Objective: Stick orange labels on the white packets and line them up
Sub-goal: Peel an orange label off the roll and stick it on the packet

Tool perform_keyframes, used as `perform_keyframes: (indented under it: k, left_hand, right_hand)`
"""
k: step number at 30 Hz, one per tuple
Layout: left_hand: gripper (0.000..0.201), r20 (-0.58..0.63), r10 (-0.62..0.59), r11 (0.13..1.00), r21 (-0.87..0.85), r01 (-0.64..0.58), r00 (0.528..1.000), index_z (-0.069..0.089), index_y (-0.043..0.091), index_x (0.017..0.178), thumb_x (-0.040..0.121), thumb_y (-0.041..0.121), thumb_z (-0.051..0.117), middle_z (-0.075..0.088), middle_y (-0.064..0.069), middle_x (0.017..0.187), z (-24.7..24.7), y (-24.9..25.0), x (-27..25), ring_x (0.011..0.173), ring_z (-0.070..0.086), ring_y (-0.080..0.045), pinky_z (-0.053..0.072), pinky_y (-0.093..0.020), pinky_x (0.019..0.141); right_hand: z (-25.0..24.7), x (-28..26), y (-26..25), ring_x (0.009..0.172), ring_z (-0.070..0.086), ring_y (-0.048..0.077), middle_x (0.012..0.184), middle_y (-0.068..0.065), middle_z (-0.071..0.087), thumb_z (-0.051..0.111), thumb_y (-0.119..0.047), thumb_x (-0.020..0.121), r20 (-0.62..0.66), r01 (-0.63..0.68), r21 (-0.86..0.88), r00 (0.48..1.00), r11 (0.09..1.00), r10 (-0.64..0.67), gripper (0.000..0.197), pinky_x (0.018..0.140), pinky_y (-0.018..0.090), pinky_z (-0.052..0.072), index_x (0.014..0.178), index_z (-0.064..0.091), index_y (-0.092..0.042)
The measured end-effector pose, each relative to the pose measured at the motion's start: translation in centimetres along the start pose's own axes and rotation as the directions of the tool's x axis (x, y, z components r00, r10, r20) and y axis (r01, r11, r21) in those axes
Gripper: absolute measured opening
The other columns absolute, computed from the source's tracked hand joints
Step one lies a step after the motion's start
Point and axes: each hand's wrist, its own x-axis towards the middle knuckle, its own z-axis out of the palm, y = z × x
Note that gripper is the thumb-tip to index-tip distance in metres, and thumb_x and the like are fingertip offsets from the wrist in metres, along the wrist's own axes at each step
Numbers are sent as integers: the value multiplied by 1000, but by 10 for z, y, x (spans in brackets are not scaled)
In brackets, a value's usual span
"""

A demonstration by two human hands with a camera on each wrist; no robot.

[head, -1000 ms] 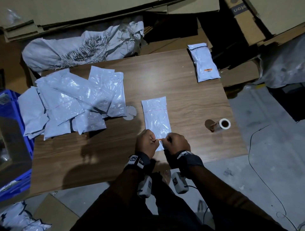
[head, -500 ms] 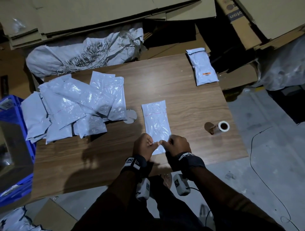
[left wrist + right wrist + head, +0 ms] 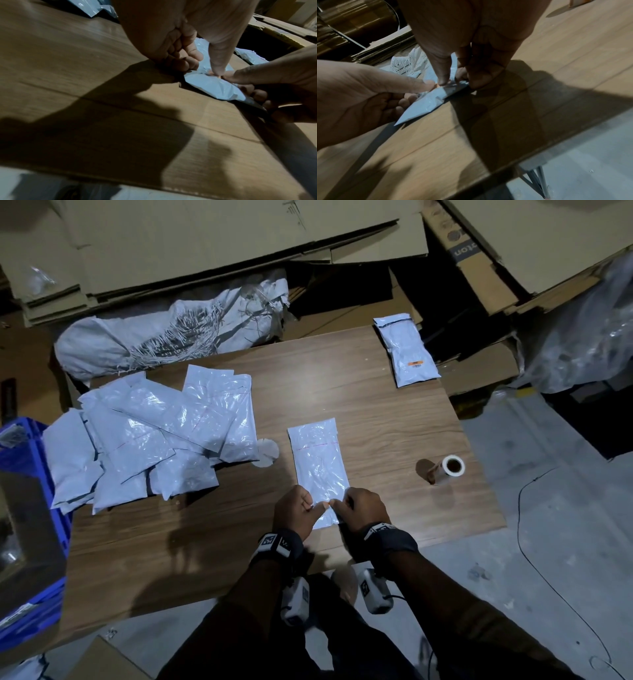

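A white packet (image 3: 320, 467) lies lengthwise near the middle of the wooden table (image 3: 394, 419). Its near end is lifted slightly, pinched by both hands. My left hand (image 3: 298, 510) has its thumb on top and its fingers curled under the left corner. My right hand (image 3: 359, 510) grips the right corner the same way. Both thumb tips meet on a small orange label (image 3: 328, 503) on the packet. In the left wrist view the thumb of the left hand (image 3: 205, 67) presses the label (image 3: 210, 73). In the right wrist view the right hand (image 3: 453, 79) presses the label (image 3: 435, 85).
One packet with an orange label (image 3: 407, 350) lies at the table's far right corner. A pile of unlabelled packets (image 3: 154, 440) covers the left side. A label roll (image 3: 448, 469) lies right of my hands. A blue crate (image 3: 30, 542) and cardboard surround the table.
Both hands stay at the packet's near end. The thumbs have come closer together over the orange label. The packet has not shifted on the table.
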Motion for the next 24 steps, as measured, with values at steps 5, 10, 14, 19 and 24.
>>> perform_keyframes:
  k: [5,10,14,19,24]
  left_hand:
    - [33,13,1,999,37,-2,1000,53,15,74,77,22,85,56,1,68,0,3,0,65,53,-21,47,-36,63]
    - [29,7,3,999,44,-3,1000,54,15,74,77,20,83,56,2,67,-1,2,-1,66,54,-22,47,-35,64]
    - [38,-9,-19,1000,-6,19,1000,57,10,77,75,31,88,62,-6,71,-2,5,-3,67,59,-22,48,-35,64]
    - [31,8,-6,1000,23,6,1000,56,13,75,74,19,86,61,-5,69,-1,4,-2,66,58,-25,50,-39,64]
    - [27,10,-6,998,60,5,1000,53,21,73,76,14,78,56,6,67,-3,5,-2,65,55,-17,49,-33,64]
  right_hand:
    - [1,-1,-2,75,53,27,78,4,57,63,-39,91,14,8,-27,1000,1000,-8,31,62,33,32,73,51,-17]
    - [0,-3,-3,76,54,29,77,5,56,62,-36,92,-9,9,8,1000,1000,-9,31,62,33,32,73,52,-13]
    - [1,-3,-2,72,52,24,76,2,55,65,-47,90,7,23,-18,1000,1000,-23,39,60,33,30,72,49,-16]
    - [2,1,-1,80,54,29,83,7,59,61,-37,93,15,30,-41,999,999,-30,29,64,33,31,75,52,-16]
    - [1,-1,1,78,54,30,79,7,59,59,-35,95,-19,34,-10,999,999,-34,31,63,34,32,76,57,-10]
